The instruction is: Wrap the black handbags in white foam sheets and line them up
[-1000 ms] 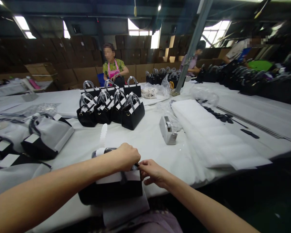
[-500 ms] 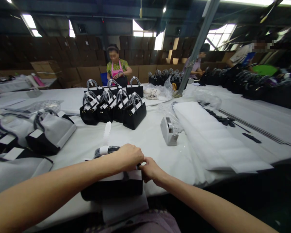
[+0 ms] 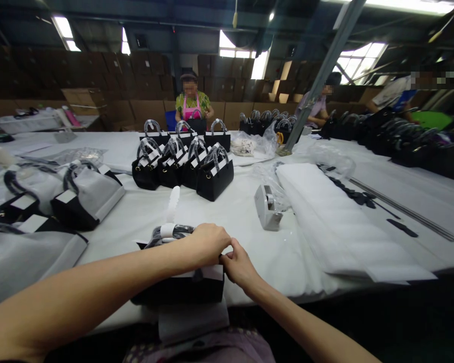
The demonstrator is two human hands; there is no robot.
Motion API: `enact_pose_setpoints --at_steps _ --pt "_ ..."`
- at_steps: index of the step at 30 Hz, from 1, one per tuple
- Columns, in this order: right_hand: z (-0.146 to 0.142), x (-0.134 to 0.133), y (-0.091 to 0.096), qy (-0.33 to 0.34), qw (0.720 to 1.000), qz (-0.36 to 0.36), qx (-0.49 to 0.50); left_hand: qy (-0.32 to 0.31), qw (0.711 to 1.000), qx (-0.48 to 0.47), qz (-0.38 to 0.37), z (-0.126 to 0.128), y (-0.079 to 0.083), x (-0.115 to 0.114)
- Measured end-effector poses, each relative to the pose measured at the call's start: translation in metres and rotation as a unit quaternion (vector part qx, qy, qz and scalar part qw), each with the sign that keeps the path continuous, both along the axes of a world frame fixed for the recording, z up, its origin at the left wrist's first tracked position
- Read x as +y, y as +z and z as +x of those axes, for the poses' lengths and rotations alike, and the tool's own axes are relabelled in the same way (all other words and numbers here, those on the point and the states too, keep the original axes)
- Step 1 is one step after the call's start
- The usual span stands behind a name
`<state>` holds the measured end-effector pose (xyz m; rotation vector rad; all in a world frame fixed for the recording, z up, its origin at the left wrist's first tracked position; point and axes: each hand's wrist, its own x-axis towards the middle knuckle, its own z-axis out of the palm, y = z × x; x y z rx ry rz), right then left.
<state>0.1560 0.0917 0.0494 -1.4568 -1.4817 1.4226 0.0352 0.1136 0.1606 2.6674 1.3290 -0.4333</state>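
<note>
A black handbag (image 3: 179, 291) lies in front of me at the table's near edge, with white sheeting on its top. Its dark handles (image 3: 179, 232) are wrapped in clear film and held by a white band (image 3: 168, 230). My left hand (image 3: 210, 243) reaches across the bag to its upper right end, fingers closed and bent down. There my right hand (image 3: 239, 263) meets it, thumb and forefinger pinched at the same corner. A small dark bit shows at the right fingertips; the exact part gripped is hidden. Beyond the handles, a white scalloped strip (image 3: 173, 204) stands up.
Several finished-looking black handbags (image 3: 215, 179) stand in rows ahead. Bags under white sheeting (image 3: 98, 199) are at left. A grey tape dispenser (image 3: 268, 207) and stacked white foam sheets (image 3: 336, 222) lie to the right. A metal post (image 3: 318, 83) rises behind; co-workers (image 3: 191, 103) stand across the table.
The whole scene has slid slightly right as my head turned left. Both hands stay at the bag's right end; the right fingers now pinch a little higher, nearer the left hand.
</note>
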Motion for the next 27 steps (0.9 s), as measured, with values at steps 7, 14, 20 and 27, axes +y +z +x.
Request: enact_pose_setpoints --at_steps 7,14,20,27 --pt "0.0 0.002 -0.004 -0.012 1.0 0.023 0.008 -0.01 1.0 -0.006 -0.012 0.002 0.0 0.008" --pt "0.0 -0.002 -0.008 -0.04 0.998 0.038 0.037 0.023 0.999 0.001 -0.032 0.01 -0.012 0.012" --pt "-0.001 -0.009 -0.019 -0.096 0.992 0.025 0.084 0.055 0.998 -0.005 -0.004 0.023 -0.026 0.01" --pt "-0.012 -0.008 -0.056 -0.171 0.971 0.003 0.167 -0.011 0.993 -0.104 -0.052 0.007 -0.035 0.021"
